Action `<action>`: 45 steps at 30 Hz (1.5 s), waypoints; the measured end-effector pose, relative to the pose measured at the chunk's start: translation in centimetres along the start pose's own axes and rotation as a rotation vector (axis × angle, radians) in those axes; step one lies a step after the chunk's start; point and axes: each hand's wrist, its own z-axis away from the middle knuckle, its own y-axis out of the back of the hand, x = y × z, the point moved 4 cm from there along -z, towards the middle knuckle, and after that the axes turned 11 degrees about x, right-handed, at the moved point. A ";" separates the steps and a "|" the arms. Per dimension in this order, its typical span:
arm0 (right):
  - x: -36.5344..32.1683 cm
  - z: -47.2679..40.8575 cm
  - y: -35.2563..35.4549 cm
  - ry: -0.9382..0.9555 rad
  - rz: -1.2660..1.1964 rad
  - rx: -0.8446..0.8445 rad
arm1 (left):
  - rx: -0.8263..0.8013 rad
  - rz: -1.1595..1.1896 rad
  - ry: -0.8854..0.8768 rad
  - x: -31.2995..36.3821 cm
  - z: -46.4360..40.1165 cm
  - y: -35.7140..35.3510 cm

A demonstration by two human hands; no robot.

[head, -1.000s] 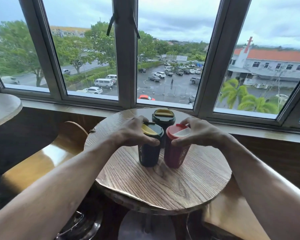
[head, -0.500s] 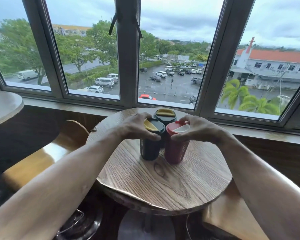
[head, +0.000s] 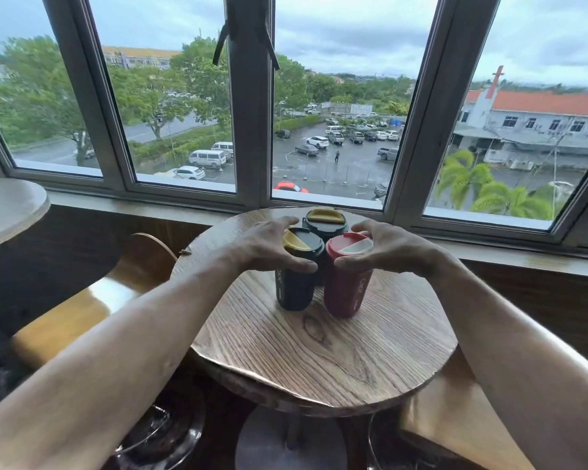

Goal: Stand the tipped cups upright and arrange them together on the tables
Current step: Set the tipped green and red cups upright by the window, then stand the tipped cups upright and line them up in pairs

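Observation:
Three lidded cups stand upright and close together on the round wooden table (head: 319,361). A dark cup with a yellow-and-black lid (head: 294,286) is at front left, and my left hand (head: 269,247) grips it around the rim. A red cup with a red-and-white lid (head: 347,290) is at front right, touching the dark cup, and my right hand (head: 387,249) grips its top. A dark green cup with a yellow lid (head: 325,222) stands just behind the two, partly hidden by them.
The table sits against the window sill (head: 523,256). A wooden stool (head: 92,300) is at the left of the table and another stool (head: 455,412) at the lower right. A second round table's edge (head: 11,205) shows at far left.
Both hands have slid the dark cup and the red cup back toward the green cup, so the three now stand tightly together. My head has moved slightly.

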 end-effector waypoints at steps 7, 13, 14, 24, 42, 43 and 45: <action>-0.1 0.3 0.0 -0.014 0.007 0.027 | 0.048 0.036 0.000 0.3 0.3 0.5; -1.5 0.9 0.0 -0.020 0.038 0.059 | 0.134 0.117 0.013 0.7 0.9 1.1; -1.8 1.2 0.1 -0.010 0.044 0.084 | 0.201 0.117 0.005 0.6 1.1 1.4; -6.4 7.1 -1.2 0.313 0.246 0.534 | 0.472 0.066 -0.106 1.4 7.6 2.5; -10.6 24.1 -26.1 0.620 0.334 -0.465 | -0.131 -0.158 0.838 -7.4 40.1 -5.1; -10.5 24.9 -27.9 0.620 0.355 -0.517 | -0.130 -0.137 0.886 -8.1 42.4 -5.7; -10.4 26.6 -31.4 0.638 0.390 -0.611 | -0.141 -0.100 0.997 -9.5 47.2 -7.1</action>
